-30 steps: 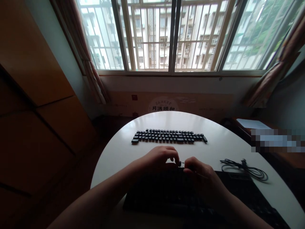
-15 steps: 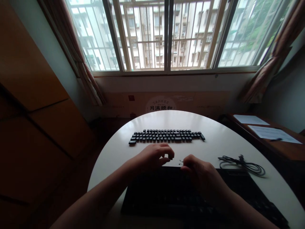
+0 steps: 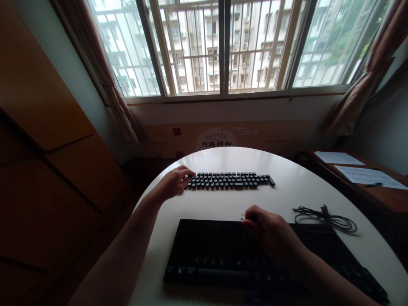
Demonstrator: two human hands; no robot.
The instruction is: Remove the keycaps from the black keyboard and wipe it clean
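Directions are given as on a clock face laid over the view, with twelve o'clock toward the window [image 3: 224, 46].

The loose keys [image 3: 237, 184] stand in packed rows on the white surface [image 3: 197, 206], on the twelve o'clock side of the black keyboard [image 3: 204, 242]. The long axis of the rows runs from nine to three o'clock. The left hand [image 3: 174, 183] is at the nine o'clock end of the rows, so the set extends from its fingertips toward three o'clock. The left hand is the nearer of the two to the keys.

The left grip is narrow, with thumb and fingers drawn together at the end keys. A dark item shows at the fingertips; whether it is held or only touched cannot be told.

The right hand [image 3: 266, 225] is above the far edge of the keyboard. Its grip is closed on a small wire tool [image 3: 242, 216], the tips of which point toward nine o'clock. From this grip the middle of the rows lies at eleven o'clock, well apart from the tool.

The keyboard's long axis also runs roughly nine to three. A coiled cable [image 3: 328, 219] lies at three o'clock from the right hand.
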